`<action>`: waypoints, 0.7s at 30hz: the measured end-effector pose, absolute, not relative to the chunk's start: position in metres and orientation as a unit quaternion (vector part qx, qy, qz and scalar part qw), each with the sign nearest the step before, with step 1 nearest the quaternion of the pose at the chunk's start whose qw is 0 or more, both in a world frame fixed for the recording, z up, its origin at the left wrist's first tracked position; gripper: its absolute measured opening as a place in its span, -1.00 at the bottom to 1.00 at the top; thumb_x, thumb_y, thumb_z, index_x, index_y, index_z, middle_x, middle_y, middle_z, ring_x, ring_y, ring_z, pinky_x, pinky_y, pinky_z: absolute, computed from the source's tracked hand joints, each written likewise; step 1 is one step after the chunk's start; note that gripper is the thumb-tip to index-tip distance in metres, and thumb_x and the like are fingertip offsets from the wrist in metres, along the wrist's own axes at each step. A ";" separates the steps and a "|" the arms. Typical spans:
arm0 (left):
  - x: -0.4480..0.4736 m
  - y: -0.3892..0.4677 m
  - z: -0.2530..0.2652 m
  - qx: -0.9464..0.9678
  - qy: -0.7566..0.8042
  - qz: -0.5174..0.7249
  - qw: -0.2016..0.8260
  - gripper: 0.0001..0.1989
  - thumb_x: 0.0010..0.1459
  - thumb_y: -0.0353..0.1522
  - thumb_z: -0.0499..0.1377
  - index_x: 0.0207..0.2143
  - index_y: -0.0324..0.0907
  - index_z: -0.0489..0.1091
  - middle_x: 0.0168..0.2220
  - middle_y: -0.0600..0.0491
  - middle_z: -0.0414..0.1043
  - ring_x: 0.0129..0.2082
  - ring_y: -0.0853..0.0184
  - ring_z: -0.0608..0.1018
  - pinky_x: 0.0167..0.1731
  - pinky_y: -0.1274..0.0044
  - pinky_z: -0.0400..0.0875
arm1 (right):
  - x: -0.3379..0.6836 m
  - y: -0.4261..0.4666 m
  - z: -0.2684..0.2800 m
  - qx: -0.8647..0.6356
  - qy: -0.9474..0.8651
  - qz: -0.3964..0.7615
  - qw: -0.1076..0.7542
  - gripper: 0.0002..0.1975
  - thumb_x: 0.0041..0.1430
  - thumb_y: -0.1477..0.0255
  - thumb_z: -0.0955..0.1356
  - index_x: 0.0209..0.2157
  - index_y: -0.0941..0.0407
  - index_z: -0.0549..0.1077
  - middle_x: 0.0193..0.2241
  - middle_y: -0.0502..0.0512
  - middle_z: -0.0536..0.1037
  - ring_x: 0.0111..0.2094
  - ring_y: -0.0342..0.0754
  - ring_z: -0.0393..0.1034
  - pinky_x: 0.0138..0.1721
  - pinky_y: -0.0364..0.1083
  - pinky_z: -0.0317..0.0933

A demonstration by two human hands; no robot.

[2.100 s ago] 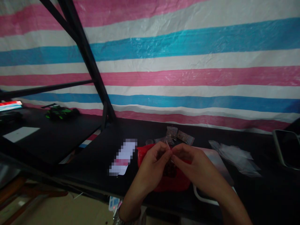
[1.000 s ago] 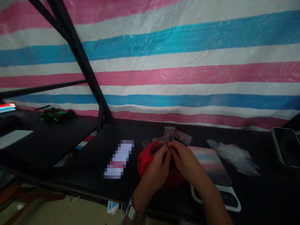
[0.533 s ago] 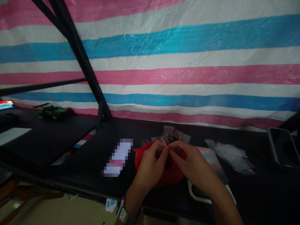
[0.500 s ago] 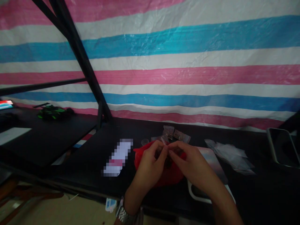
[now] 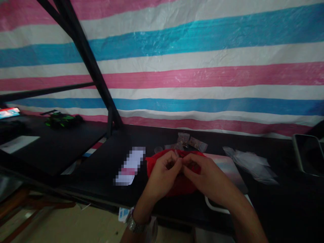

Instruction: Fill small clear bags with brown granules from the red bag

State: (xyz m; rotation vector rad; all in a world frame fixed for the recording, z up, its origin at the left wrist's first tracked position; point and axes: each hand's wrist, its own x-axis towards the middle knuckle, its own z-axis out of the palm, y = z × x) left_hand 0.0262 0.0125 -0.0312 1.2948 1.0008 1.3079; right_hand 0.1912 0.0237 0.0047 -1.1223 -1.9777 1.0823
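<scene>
My left hand [image 5: 162, 173] and my right hand [image 5: 205, 177] meet fingertip to fingertip over a red plastic bag [image 5: 177, 185] on the black table [image 5: 106, 162]. Both pinch a small clear plastic bag [image 5: 177, 155] that sticks up between the thumbs; its contents are too dim to make out. A metal watch [image 5: 134, 221] sits on my left wrist. Just behind the hands lie three small clear filled bags [image 5: 188, 141] and a tiny clear cup [image 5: 158, 149].
A white paper slip [image 5: 130, 165] lies left of the red bag. A pad [image 5: 227, 168] and a heap of empty clear bags [image 5: 250, 163] lie to the right, a phone [image 5: 307, 153] at far right. A green toy car [image 5: 60, 119] stands on the left table beyond a black post [image 5: 96, 71].
The hands stay joined on the small bag over the red bag, with only slight finger shifts. The camera has tilted a little, so everything sits slightly lower and right.
</scene>
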 end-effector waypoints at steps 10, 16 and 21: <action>0.025 0.010 -0.021 0.571 0.393 0.515 0.503 -0.70 0.36 -0.21 0.20 -0.42 -0.13 0.28 -0.45 0.19 0.27 -0.44 0.43 0.30 -0.39 0.57 0.23 | 0.186 0.028 0.004 -0.476 -0.694 0.410 0.351 -0.83 0.20 0.41 0.34 -0.46 0.08 0.52 -0.49 -0.03 0.57 -0.42 -0.06 0.42 -0.38 -0.11 0.20; 0.025 0.010 -0.023 0.580 0.458 0.506 0.446 -0.75 0.29 -0.29 0.17 -0.44 -0.10 0.21 -0.48 0.22 0.22 -0.46 0.42 0.27 -0.43 0.55 0.20 | 0.167 0.027 0.000 -0.565 -0.649 0.309 0.405 -0.83 0.07 0.40 0.36 -0.57 0.04 0.37 -0.60 -0.06 0.48 -0.53 -0.07 0.35 -0.46 -0.10 0.10; 0.025 0.007 -0.018 0.599 0.491 0.479 0.414 -0.80 0.24 -0.33 0.15 -0.45 -0.09 0.21 -0.48 0.22 0.25 -0.46 0.41 0.30 -0.44 0.54 0.18 | 0.169 0.029 0.000 -0.579 -0.624 0.261 0.455 -0.81 0.04 0.33 0.37 -0.59 0.02 0.34 -0.63 -0.05 0.47 -0.55 -0.05 0.36 -0.47 -0.09 0.12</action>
